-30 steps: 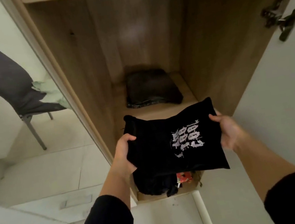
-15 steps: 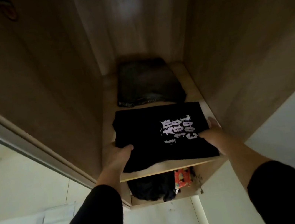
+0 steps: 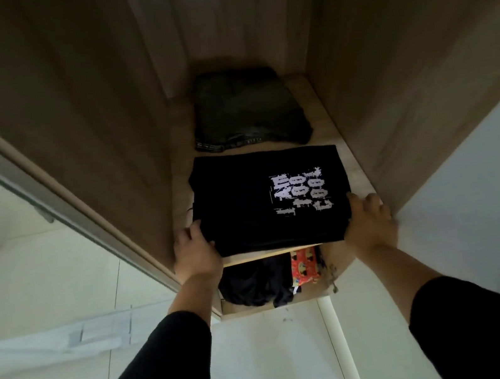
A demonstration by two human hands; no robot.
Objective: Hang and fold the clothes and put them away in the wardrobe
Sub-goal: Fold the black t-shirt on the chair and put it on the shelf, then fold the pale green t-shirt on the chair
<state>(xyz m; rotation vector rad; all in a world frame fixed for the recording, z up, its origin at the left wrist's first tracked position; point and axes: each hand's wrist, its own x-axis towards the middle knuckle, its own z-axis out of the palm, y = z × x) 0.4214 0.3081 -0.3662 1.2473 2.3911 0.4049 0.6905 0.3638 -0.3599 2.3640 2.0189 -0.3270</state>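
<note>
A folded black T-shirt (image 3: pixel 244 203) with white lettering lies flat on the front of the wooden wardrobe shelf (image 3: pixel 355 165). My left hand (image 3: pixel 195 254) holds its near-left corner, thumb on top of the cloth. At the near-right corner my right hand (image 3: pixel 367 219) grips the edge, its fingers curled beside the shelf's right end. Behind the T-shirt, a second folded dark garment (image 3: pixel 246 114) rests at the back of the same shelf, close to it.
Wooden side walls (image 3: pixel 100 131) close in the shelf on both sides. In the compartment below lie bunched dark clothes (image 3: pixel 254 284) and a red patterned item (image 3: pixel 303 266). A white wardrobe door (image 3: pixel 491 198) stands open at the right. A white sheet (image 3: pixel 68 338) lies on the floor at the left.
The T-shirt went from held in the air in front of the wardrobe to lying on the shelf, pushed slightly further in. Both hands stayed on its near corners.
</note>
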